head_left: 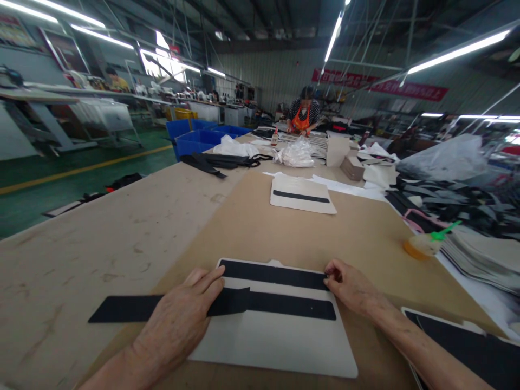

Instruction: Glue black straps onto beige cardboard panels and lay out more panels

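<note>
Your left hand [179, 317] lies flattened, fingers together and gripping nothing, its fingertips on the left end of the upper black strip [276, 274], which lies along the far edge of the white panel [280, 344] on the tabletop [101, 244]; your right hand [339, 279] seems pinched closed on the other end. Pulling unevenly could skew that strip, and dragging your left palm could shift the loose black strip [122, 309] beneath it, which overlaps the lower black strip [292, 306].
</note>
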Motion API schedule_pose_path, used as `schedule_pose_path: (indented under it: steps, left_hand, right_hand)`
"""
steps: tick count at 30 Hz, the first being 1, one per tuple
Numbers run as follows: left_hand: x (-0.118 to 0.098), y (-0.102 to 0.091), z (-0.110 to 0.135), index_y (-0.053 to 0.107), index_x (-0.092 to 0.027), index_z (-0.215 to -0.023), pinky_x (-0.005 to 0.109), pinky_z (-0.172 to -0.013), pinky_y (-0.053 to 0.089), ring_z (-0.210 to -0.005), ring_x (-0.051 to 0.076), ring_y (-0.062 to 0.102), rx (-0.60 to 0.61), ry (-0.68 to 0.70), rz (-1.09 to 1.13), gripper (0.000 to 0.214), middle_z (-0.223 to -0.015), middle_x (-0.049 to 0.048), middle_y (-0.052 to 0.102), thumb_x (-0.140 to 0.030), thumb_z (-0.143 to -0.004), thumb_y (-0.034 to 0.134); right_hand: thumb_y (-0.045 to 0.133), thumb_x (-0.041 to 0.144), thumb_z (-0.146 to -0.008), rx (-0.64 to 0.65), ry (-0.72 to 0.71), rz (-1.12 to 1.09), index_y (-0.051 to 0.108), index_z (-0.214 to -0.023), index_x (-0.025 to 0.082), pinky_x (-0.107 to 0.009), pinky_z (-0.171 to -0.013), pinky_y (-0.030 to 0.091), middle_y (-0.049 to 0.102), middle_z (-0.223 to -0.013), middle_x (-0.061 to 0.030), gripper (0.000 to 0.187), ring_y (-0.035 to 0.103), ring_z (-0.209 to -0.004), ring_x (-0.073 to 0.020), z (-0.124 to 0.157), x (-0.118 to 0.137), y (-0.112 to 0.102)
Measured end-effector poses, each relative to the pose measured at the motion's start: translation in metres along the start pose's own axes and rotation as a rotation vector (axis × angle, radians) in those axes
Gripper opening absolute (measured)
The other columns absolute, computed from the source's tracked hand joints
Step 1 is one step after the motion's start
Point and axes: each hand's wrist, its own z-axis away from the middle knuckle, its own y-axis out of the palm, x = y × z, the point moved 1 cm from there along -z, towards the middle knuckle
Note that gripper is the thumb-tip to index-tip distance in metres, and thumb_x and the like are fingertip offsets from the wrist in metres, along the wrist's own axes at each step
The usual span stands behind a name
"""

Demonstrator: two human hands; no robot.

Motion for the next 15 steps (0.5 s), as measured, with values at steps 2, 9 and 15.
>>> schedule_pose_path:
  steps: [2, 9, 15]
  left_hand:
    - [0.000, -0.003, -0.002, 0.056, -0.021, -0.131, 0.042, -0.107, 0.044, -0.124, 0.022, 0.049, 0.031, -0.009, 0.000, 0.070, -0.141, 0.0031, 0.055, 0.002, -0.067, 0.040]
    - [-0.025, -0.035, -0.029, 0.040, -0.025, -0.145, 0.045, -0.083, 0.054, -0.105, 0.030, 0.057, 0.183, 0.118, -0.185, 0.065, -0.104, 0.0121, 0.068, -0.009, -0.082, 0.039]
    - [-0.046, -0.036, -0.042, 0.049, -0.025, -0.139, 0.045, -0.076, 0.054, -0.101, 0.034, 0.057, 0.183, 0.152, -0.274, 0.055, -0.099, 0.0161, 0.065, -0.022, -0.084, 0.052]
  right_hand:
    - [0.056, 0.010, -0.076, -0.018, -0.084, 0.075, 0.053, -0.077, 0.021, -0.027, -0.069, 0.042, 0.064, -0.080, -0.0022, 0.011, 0.059, -0.075, -0.0161, 0.004, 0.006, -0.001]
    - [0.039, -0.006, -0.076, 0.095, -0.353, 0.609, 0.054, -0.128, 0.022, -0.031, -0.070, 0.047, 0.068, -0.100, -0.0106, 0.061, 0.068, -0.084, -0.0229, 0.026, 0.043, 0.009]
    - [0.035, -0.001, -0.087, 0.184, -0.382, 0.898, 0.023, -0.151, 0.044, -0.033, -0.065, 0.051, 0.068, -0.095, -0.0127, 0.079, 0.070, -0.083, -0.0263, 0.036, 0.076, 0.024]
